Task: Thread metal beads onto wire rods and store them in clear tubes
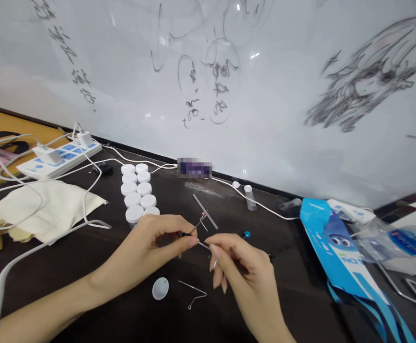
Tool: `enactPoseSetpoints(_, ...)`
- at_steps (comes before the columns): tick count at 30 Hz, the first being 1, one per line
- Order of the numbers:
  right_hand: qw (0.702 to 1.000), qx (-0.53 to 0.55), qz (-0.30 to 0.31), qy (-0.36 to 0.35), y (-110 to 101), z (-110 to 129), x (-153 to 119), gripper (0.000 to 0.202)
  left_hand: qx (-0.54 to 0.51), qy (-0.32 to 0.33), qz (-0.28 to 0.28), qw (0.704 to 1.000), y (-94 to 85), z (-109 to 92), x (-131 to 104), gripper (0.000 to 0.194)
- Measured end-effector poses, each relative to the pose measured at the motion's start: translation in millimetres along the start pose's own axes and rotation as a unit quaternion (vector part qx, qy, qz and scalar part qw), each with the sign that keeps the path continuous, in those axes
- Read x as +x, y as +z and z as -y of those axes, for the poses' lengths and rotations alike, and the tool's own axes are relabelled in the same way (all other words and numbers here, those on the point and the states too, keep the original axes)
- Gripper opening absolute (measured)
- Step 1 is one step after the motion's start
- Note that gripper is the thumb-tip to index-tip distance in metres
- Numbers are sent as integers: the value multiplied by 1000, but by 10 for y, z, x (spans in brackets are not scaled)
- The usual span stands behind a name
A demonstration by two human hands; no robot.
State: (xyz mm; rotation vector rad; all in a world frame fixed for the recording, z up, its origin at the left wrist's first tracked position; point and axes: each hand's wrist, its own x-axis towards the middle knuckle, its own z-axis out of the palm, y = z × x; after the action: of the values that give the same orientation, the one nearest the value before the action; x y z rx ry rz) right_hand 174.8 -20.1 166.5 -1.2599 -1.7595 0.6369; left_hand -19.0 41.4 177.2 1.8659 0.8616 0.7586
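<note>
Toward the near edge of the table (122,324), a bent wire (193,287) with a looped end, and just left of it a small white cup (160,288). Farther in, above the table's middle, a thin pale rod (203,245), reaching from one hand to the other. Left hand (142,247): grip pinched on the rod's far end, thumb against forefinger, with something dark blue partly hidden between the fingers. Right hand (245,264): grip pinched on the rod's nearer end, fingers curled beneath. Beyond the fingertips, a narrow clear strip (211,220) flat on the table, and to its right a small blue piece (246,234). Toward the right edge, a blue bag (331,233) beside a clear bottle (411,241). Toward the left edge, a cream cloth (47,209). Farther, two columns of white-lidded jars (133,199); near the far left corner, a power strip (65,157). Along the back edge, a whiteboard (136,119) with black writing.
</note>
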Motion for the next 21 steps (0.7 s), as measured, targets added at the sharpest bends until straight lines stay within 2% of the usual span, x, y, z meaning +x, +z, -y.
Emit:
enactPoseSetpoints(2,996,-65,-13,-57,-2,-20,0,15,9,0,-17,1000,-23,23,14,22)
enactPoseSetpoints(4,978,-154,-25,-138,-5,-53,-21,24,6,-5,-27,1000,-49,48,28,24)
enactPoseSetpoints(6,963,-194,-29,-186,-9,-81,-50,31,3,-7,-22,1000,-62,57,34,25)
enactPoseSetpoints(8,971,-156,-24,-178,-11,-89,-67,33,7,-1,-4,1000,-56,41,25,24)
enactPoseSetpoints(11,998,-20,-1,-54,-6,-68,-43,26,19,18,9,1000,-28,-5,-9,18)
enactPoseSetpoints(13,999,32,3,9,3,-55,-10,21,32,39,2,999,-19,-33,-31,14)
enactPoseSetpoints(14,1000,19,-4,3,9,-55,2,19,40,48,-4,998,-21,-44,-37,14)
enactPoseSetpoints(16,995,-63,-42,-58,22,-69,5,16,48,53,-15,997,-41,-60,-42,15)
enactPoseSetpoints(18,979,-143,-81,-121,33,-97,-18,18,51,42,-21,998,-70,-73,-36,17)
enactPoseSetpoints(21,968,-166,-92,-167,45,-122,-66,25,53,34,-12,998,-99,-86,-33,22)
